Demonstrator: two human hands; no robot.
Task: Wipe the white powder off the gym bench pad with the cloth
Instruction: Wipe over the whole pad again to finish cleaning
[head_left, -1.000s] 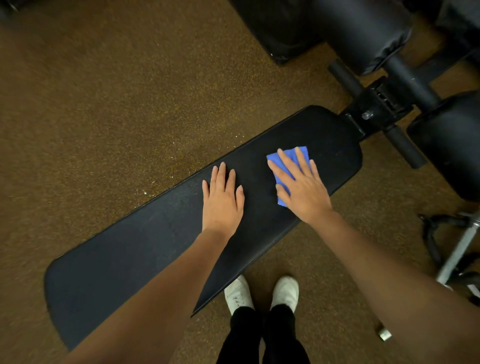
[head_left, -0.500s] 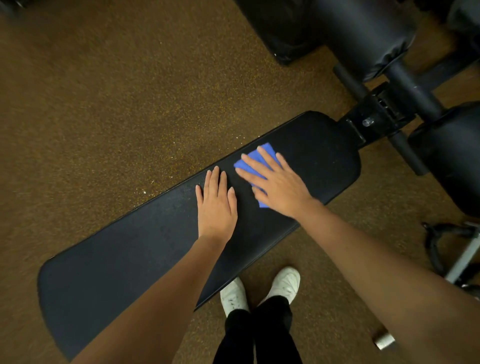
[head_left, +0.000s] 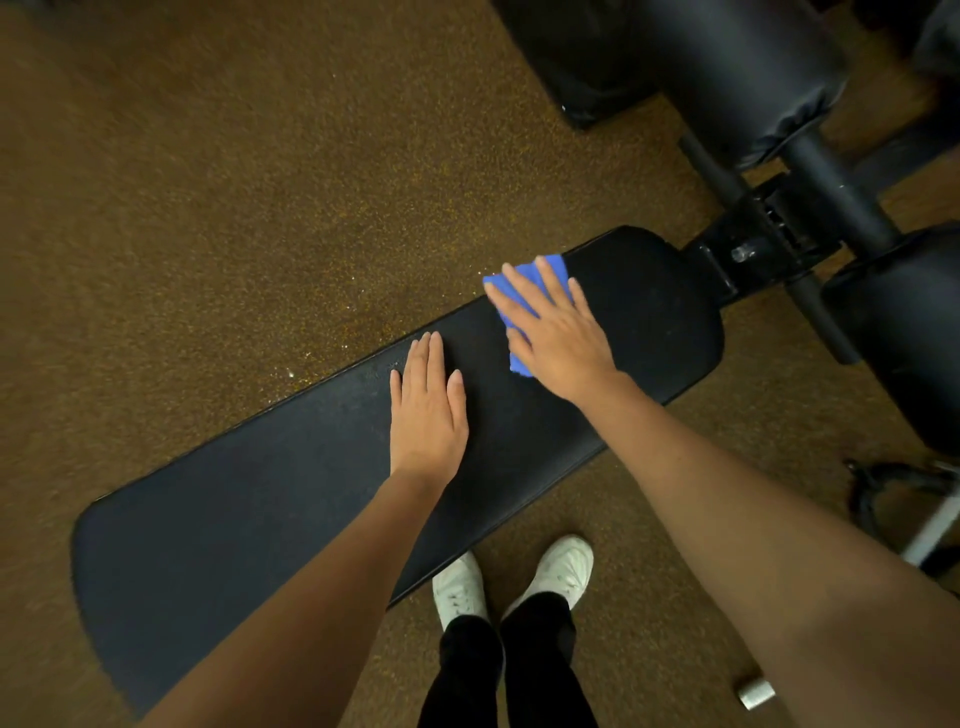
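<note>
Powder (head_left: 387, 366) shows only as a faint dusting by the left hand (head_left: 428, 415), which lies flat and empty on the pad (head_left: 260, 509). Right hand (head_left: 558, 338), fingers straight, presses the cloth (head_left: 524, 278) at the far edge; wiping seems nearly done.

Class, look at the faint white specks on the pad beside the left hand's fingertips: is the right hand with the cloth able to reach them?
Probably yes: the right hand presses the cloth nearby, with only bare pad between it and the specks.
</note>
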